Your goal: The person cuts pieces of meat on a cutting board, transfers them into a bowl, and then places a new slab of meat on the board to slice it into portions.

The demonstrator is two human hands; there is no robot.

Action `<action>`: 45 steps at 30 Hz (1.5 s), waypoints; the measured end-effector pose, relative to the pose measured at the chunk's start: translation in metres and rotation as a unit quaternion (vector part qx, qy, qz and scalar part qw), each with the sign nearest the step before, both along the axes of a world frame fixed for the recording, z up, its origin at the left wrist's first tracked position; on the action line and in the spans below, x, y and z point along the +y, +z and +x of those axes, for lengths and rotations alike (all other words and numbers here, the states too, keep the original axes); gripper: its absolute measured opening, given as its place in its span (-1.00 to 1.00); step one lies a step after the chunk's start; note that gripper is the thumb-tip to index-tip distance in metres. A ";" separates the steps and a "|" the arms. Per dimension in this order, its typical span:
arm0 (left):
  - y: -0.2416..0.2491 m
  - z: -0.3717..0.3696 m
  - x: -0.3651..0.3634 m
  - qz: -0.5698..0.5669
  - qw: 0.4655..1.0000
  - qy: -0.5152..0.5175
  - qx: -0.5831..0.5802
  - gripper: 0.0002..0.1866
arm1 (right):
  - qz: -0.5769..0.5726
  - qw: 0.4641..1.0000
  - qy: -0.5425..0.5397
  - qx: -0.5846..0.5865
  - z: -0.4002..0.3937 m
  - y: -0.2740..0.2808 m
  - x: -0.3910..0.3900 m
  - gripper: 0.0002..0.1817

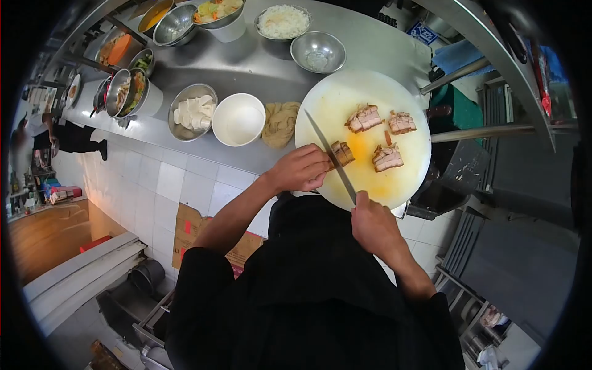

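Observation:
A round white cutting board (376, 176) lies on the steel counter in front of me. My right hand (375, 223) is wrapped round the handle of a long kitchen knife (332, 154), whose blade slants across the board to the upper left. Under the blade is a piece of browned roast meat (341, 154). My left hand (301, 168) grips this meat from the left, fingers curled close to the blade. Three groups of sliced meat, among them one at the upper middle (364, 118), lie farther right on the board.
Left of the board are a tan cloth (281, 124), a white bowl (239, 119) and a steel bowl of white pieces (194, 113). Behind stand a bowl of rice (283, 23) and a steel bowl (318, 52). Metal rails (475, 131) edge the right side. Another person (68, 137) stands far left.

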State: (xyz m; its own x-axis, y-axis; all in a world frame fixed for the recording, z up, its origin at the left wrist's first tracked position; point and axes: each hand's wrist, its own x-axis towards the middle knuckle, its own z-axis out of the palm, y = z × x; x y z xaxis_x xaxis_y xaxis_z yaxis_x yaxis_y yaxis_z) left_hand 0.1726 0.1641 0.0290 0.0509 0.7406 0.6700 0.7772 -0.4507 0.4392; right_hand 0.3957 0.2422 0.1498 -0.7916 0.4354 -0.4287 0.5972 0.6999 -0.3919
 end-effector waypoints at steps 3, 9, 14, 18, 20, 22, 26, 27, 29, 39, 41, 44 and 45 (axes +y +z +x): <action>-0.002 0.000 0.004 0.001 1.000 -0.024 0.007 -0.75 | 0.007 0.999 0.018 -0.027 0.006 0.006 -0.006 -0.83; -0.004 -0.001 0.005 0.010 1.000 -0.027 0.009 -0.74 | -0.039 0.997 0.022 -0.065 0.002 0.028 -0.003 -0.83; -0.008 -0.001 0.006 0.005 1.000 -0.024 -0.011 -0.74 | -0.028 0.999 0.010 0.034 -0.023 -0.011 0.006 -0.82; -0.008 -0.001 0.007 0.024 1.000 -0.010 0.004 -0.74 | -0.059 0.998 0.002 -0.019 -0.016 0.006 0.008 -0.83; -0.010 0.000 0.004 0.017 1.000 -0.017 0.020 -0.73 | -0.071 0.996 -0.006 -0.049 -0.019 -0.002 0.008 -0.84; -0.009 0.003 0.000 0.009 1.000 -0.011 0.010 -0.73 | -0.053 0.997 -0.020 0.049 -0.031 -0.041 0.006 -0.85; -0.006 0.004 -0.001 0.015 1.000 0.009 0.009 -0.75 | -0.064 0.994 -0.036 0.080 -0.031 -0.049 0.012 -0.82; -0.002 0.003 -0.002 0.012 0.999 0.011 0.031 -0.76 | -0.078 0.990 -0.040 0.114 -0.025 -0.046 0.016 -0.79; 0.000 0.007 -0.010 0.009 0.999 0.030 0.035 -0.76 | -0.091 0.984 -0.032 0.149 -0.011 -0.035 0.024 -0.77; 0.025 -0.003 -0.033 -0.028 0.935 0.279 -0.218 -0.60 | -0.352 0.851 -0.293 0.256 0.045 0.009 0.096 -0.54; 0.044 -0.029 -0.015 -0.135 0.883 0.280 -0.351 -0.51 | -0.379 0.826 -0.311 0.278 0.036 0.006 0.108 -0.62; 0.041 -0.080 0.037 -0.199 0.894 0.271 -0.295 -0.32 | -0.394 0.819 -0.297 0.291 0.019 -0.007 0.134 -0.63; 0.051 -0.089 0.046 -0.244 0.891 0.262 -0.279 -0.29 | -0.394 0.825 -0.276 0.296 0.014 -0.005 0.140 -0.63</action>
State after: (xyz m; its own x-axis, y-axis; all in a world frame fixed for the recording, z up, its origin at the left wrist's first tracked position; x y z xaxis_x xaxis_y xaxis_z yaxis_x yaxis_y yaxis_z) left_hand 0.0837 0.2103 0.0797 -0.6280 0.7747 0.0736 0.4236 0.2609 0.8675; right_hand 0.4097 0.3823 0.1447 -0.7382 0.5703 -0.3603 0.2810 -0.2256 -0.9328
